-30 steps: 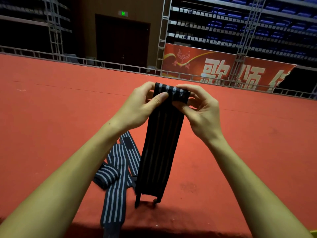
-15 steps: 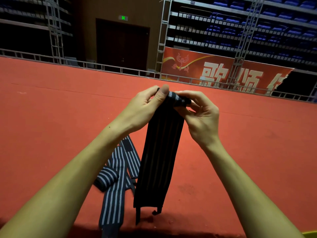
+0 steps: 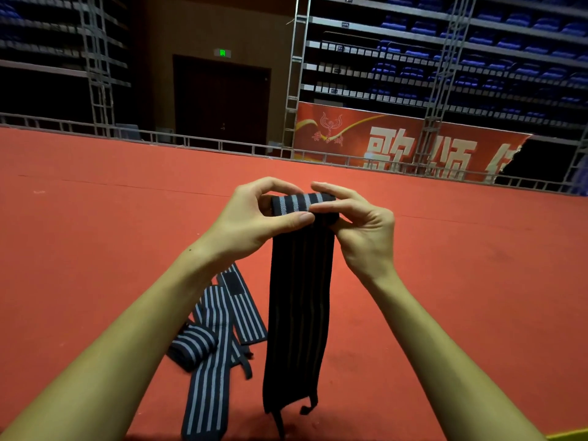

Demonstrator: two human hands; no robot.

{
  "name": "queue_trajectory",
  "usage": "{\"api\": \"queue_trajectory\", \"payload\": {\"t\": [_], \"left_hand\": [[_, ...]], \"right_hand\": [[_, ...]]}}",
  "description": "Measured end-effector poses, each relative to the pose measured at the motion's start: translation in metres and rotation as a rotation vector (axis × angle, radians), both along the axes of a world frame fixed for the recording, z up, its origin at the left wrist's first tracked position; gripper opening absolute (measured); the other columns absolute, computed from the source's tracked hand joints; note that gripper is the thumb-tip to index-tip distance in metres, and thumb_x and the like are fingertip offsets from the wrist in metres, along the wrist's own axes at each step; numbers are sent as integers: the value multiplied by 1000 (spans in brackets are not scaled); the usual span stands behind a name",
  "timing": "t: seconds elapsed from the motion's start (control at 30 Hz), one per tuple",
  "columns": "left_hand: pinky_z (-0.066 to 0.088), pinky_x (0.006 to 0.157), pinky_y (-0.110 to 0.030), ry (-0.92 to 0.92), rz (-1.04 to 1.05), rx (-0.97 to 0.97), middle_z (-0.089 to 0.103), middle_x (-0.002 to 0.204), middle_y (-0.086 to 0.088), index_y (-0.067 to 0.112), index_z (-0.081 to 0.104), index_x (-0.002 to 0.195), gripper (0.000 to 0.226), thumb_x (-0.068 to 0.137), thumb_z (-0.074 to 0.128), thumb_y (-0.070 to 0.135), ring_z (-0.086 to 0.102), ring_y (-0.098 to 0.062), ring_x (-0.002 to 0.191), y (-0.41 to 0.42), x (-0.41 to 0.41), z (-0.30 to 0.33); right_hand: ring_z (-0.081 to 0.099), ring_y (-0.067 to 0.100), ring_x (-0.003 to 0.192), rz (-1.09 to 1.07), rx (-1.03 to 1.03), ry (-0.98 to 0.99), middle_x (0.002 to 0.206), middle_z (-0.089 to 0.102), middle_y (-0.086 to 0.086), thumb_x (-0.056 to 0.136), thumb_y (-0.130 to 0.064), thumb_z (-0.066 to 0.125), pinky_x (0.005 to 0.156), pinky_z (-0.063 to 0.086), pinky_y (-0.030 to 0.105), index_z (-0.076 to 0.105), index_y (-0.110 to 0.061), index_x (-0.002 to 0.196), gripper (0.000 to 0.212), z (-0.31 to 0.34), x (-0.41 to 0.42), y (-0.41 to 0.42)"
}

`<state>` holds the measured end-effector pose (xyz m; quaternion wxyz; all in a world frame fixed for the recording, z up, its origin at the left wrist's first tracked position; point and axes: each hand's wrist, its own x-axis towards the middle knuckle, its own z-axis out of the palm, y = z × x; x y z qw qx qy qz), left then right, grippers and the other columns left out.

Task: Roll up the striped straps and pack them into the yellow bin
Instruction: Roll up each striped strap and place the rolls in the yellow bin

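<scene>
A dark striped strap [image 3: 299, 307] hangs in front of me, its top end wound into a small roll [image 3: 296, 203] with grey stripes showing. My left hand [image 3: 257, 218] pinches the roll's left side, thumb across the front. My right hand [image 3: 359, 224] grips the right side, fingers curled over the top. The strap's loose end dangles just above the red floor. Other striped straps [image 3: 216, 332] lie in a loose pile on the floor under my left forearm. A sliver of the yellow bin [image 3: 569, 437] shows at the bottom right corner.
Red carpeted floor [image 3: 95, 233] stretches all around. A low metal railing [image 3: 203, 143] runs along its far edge, with scaffold towers, a red banner [image 3: 397, 138] and blue seating behind.
The roll at the strap's top has grown by a turn, now showing grey stripes. Both hands have shifted their hold around it, and the hanging end has risen slightly.
</scene>
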<state>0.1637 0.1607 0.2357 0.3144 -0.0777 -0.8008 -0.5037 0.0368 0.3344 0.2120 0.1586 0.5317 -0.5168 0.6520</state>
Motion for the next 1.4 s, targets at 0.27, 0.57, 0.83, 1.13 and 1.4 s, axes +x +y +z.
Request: {"api": "queue_trajectory", "payload": {"t": [0.27, 0.57, 0.83, 1.13, 1.4], "left_hand": [[61, 93, -27, 87, 72, -242, 68, 125, 7, 13, 62, 135, 55, 87, 89, 21, 70, -7, 112, -8, -6, 6], [64, 91, -30, 47, 51, -158, 77, 110, -3, 12, 67, 123, 36, 93, 81, 26, 77, -14, 106, -6, -4, 4], [61, 86, -59, -92, -27, 15, 77, 102, -15, 22, 68, 120, 38, 105, 53, 54, 77, -36, 100, 2, 5, -5], [64, 91, -43, -60, -120, 193, 80, 114, -12, 19, 69, 127, 31, 98, 74, 26, 79, -30, 108, 2, 6, -14], [61, 101, -40, -26, -169, 146, 77, 123, -14, 14, 64, 134, 41, 95, 75, 9, 75, -29, 117, -2, 9, -26]], "right_hand": [[77, 24, 108, -17, 282, -102, 122, 77, 5, 96, -7, 76, 92, 65, 48, 66, -18, 137, 44, 11, -1, 22], [76, 27, 101, -57, 235, 19, 116, 76, 4, 94, -4, 81, 85, 64, 46, 66, -13, 131, 41, 11, 5, 16], [72, 24, 106, -78, 177, 26, 123, 72, 0, 94, 2, 78, 84, 63, 46, 70, -21, 121, 37, -5, 8, 8], [73, 23, 112, 16, 202, -158, 130, 70, -1, 90, -3, 69, 87, 62, 38, 67, -22, 128, 43, -17, 11, 14], [78, 31, 106, -34, 265, -265, 120, 79, 3, 94, -33, 80, 86, 64, 59, 58, -26, 151, 61, -25, 13, 16]]}}
